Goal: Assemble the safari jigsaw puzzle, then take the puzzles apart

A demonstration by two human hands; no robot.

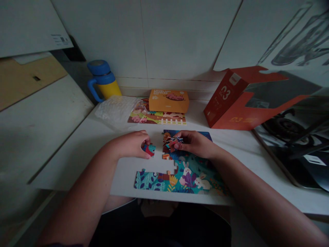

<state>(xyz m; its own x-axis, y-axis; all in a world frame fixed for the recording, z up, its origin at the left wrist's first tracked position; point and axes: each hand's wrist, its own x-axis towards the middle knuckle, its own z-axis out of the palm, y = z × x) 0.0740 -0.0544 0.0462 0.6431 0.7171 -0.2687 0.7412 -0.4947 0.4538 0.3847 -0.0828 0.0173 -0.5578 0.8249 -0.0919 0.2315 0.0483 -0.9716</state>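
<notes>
My left hand [136, 144] pinches one jigsaw puzzle piece [150, 150] with teal and red on it, just above the white tabletop. A small bunch of loose puzzle pieces [172, 142] is gripped between the thumb and fingers of my right hand [194, 143]. Beneath that hand lies a partly joined jigsaw puzzle [190, 173] showing white rabbits, flowers and blue-green plants. Its left side has a gap where the white table shows, between the upper part and the bottom row. My right hand and forearm hide some of the puzzle's upper and right areas.
Behind the puzzle stand an orange puzzle box [169, 101] on a farm picture sheet [159, 118], a clear plastic bag [117, 111] and a blue-and-yellow jug [105, 82]. To the right are a red-orange carton [231, 103] and a black gas stove [288, 144]. The table's front edge is near my lap.
</notes>
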